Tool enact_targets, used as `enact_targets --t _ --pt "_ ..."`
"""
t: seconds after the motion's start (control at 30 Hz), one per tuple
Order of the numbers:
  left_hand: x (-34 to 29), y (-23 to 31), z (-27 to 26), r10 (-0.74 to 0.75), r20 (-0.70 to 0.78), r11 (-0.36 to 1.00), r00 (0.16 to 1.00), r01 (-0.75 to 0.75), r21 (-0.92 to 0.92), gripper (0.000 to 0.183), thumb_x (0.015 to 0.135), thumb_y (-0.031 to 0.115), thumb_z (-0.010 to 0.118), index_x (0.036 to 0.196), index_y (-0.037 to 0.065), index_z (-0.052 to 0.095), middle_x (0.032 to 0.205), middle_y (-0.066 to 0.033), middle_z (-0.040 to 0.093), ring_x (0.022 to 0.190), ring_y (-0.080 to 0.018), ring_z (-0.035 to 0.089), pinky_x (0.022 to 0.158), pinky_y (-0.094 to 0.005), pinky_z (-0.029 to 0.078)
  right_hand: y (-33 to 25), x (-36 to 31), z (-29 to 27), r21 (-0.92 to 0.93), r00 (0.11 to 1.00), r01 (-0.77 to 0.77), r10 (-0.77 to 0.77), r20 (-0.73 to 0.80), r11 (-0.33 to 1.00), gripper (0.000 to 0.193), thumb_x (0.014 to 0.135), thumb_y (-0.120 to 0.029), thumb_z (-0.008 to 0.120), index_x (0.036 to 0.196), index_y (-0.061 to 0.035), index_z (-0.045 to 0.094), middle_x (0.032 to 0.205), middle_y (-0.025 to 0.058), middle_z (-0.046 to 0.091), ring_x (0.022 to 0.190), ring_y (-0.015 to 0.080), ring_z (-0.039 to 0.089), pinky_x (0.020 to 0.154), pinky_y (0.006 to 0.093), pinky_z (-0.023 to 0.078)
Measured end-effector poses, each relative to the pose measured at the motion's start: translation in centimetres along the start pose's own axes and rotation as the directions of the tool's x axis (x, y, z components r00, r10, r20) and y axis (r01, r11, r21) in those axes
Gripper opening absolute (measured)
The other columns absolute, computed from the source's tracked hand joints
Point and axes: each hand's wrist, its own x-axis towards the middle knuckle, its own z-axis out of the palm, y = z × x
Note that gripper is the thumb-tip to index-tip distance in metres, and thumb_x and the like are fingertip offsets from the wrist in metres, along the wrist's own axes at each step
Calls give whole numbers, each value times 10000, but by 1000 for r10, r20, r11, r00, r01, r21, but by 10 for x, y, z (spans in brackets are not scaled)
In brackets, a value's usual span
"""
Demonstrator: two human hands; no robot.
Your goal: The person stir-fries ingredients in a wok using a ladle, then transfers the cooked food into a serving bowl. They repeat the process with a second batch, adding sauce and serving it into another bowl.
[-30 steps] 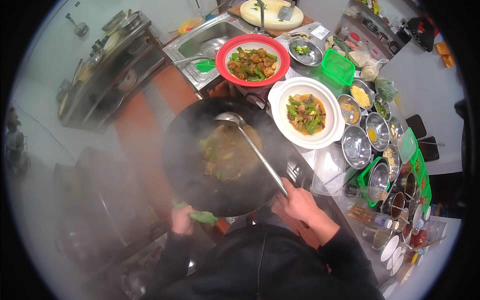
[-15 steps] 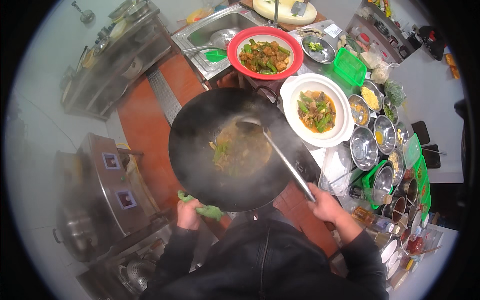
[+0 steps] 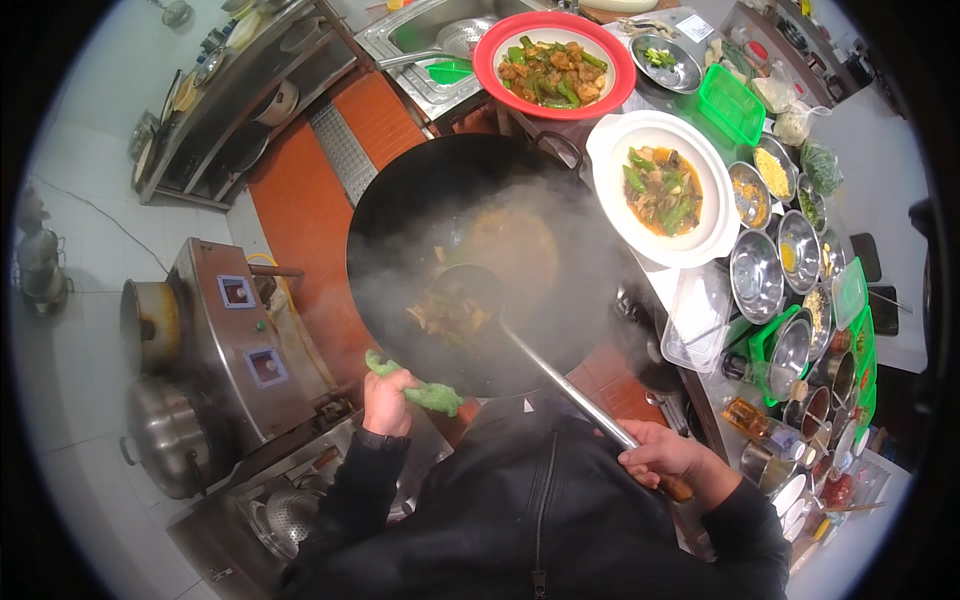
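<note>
A large black wok (image 3: 400, 205) full of rising steam is in front of me. In it are brown sauce (image 3: 515, 245) and pieces of food (image 3: 432, 315), blurred by the steam. My left hand (image 3: 387, 403) is closed on a green cloth (image 3: 432, 397) at the wok's near-left rim; whether it grips the rim through the cloth is hidden. With fingers wrapped round the handle near its wooden end, my right hand (image 3: 668, 452) holds a long metal ladle (image 3: 560, 382). The ladle's bowl rests low among the food, left of the wok's middle.
Right of the wok stands a white dish (image 3: 712, 175) of cooked food; a red-rimmed dish (image 3: 488, 62) of food sits beyond. Several metal bowls (image 3: 757, 285) and bottles crowd the right counter. A sink (image 3: 385, 45) lies at the back, a steel cabinet (image 3: 225, 350) at left.
The ladle's bowl has come from the far side of the wok toward the near left. My right hand has drawn back toward me, and the food sits nearer the left rim.
</note>
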Motion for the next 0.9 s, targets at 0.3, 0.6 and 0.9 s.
enact_targets --t 0.3,0.6,0.9 --pt "0 1 1 -16 -8 999 1000 15 -39 190 687 -66 548 862 7 569 815 -66 573 749 -203 596 682 -344 476 8 12 -2 531 924 -222 3 381 817 504 980 -97 476 1466 -97 342 619 -14 309 416 69 314 395 234 276" --pt "17 -28 -32 19 -64 1000 998 -18 12 136 769 9 564 898 50 583 842 -60 607 752 -219 595 675 -340 495 2 -40 1 445 967 80 -178 182 892 529 957 -102 516 1463 -92 361 611 0 334 411 64 303 379 229 243" --pt "35 -42 -54 -111 41 993 993 109 44 158 779 81 562 925 28 587 855 -94 615 782 -270 616 719 -396 515 -16 -104 -4 283 863 503 -454 -223 817 530 905 -27 522 1420 -69 407 590 5 375 395 87 363 373 250 274"
